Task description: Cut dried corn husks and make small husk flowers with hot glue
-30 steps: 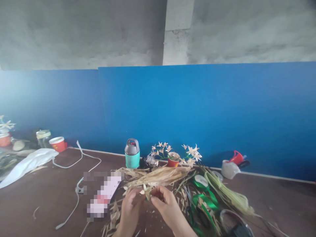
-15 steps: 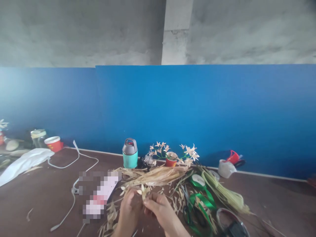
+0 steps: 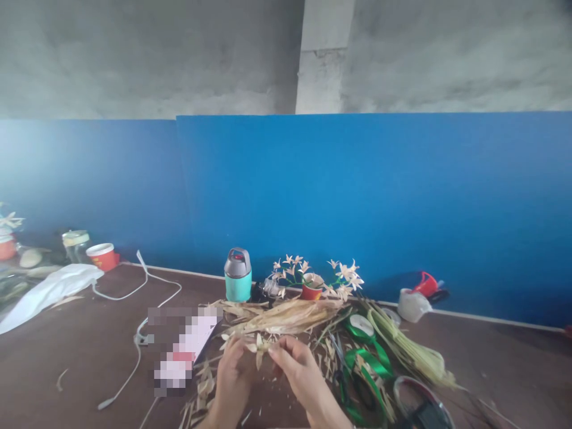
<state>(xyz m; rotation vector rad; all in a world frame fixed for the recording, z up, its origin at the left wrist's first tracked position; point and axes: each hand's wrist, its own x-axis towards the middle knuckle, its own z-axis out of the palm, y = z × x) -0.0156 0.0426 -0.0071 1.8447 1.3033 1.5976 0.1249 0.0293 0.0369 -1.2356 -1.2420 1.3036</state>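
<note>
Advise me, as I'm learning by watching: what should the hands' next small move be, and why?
Perhaps steady the small, pale yellow, star-shaped, papery-looking flower with the right hand and gently straighten its petals with the left hand: it sits at the fingertips between both hands, its narrow petals splayed, one pointing down.

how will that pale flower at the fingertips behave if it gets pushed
The pale flower looks likely to bend or tear, as its petals are thin and narrow. It is probably light, being much smaller than the right hand.

Blue partition (image 3: 366, 190), grey wall (image 3: 156, 59), brown tabletop (image 3: 89, 351)
</note>
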